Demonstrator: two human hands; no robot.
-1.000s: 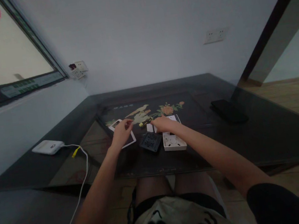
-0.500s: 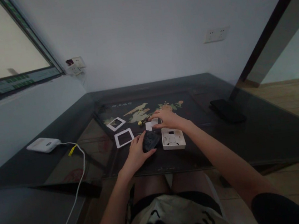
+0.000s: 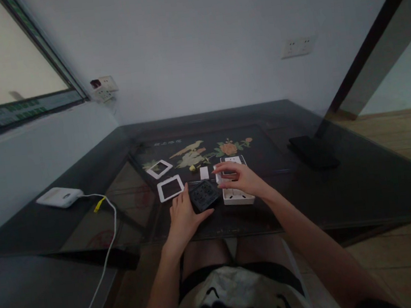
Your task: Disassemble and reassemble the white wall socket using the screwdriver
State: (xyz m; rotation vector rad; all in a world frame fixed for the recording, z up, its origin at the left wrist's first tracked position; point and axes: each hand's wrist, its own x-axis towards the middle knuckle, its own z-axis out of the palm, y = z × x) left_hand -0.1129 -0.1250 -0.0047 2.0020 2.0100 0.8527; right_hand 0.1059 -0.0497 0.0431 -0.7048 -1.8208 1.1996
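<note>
My left hand point(image 3: 183, 218) grips a black square switch or socket module point(image 3: 205, 195) by its left and near edges, its studded face turned up, low over the table. Between the thumb and fingers of my right hand point(image 3: 241, 177) is a small white rectangular piece point(image 3: 217, 174), held just right of the module. Under that hand sits a white square wall box point(image 3: 239, 200), partly covered by it. Behind the box a white socket plate point(image 3: 233, 159) shows. Another small white rectangular piece point(image 3: 203, 173) lies beyond the module.
Two white square frames point(image 3: 171, 197) point(image 3: 160, 175) lie to the left. A short yellow-ended tool point(image 3: 192, 168) lies behind the module. Far left is a white device point(image 3: 59, 197) with a white cable point(image 3: 115, 233); a black flat case point(image 3: 312, 152) rests at right on the dark table point(image 3: 361, 190).
My right hand has drawn back toward me and come over the wall box, with the small white piece lifted. The black module has shifted slightly left and flattened in my left hand.
</note>
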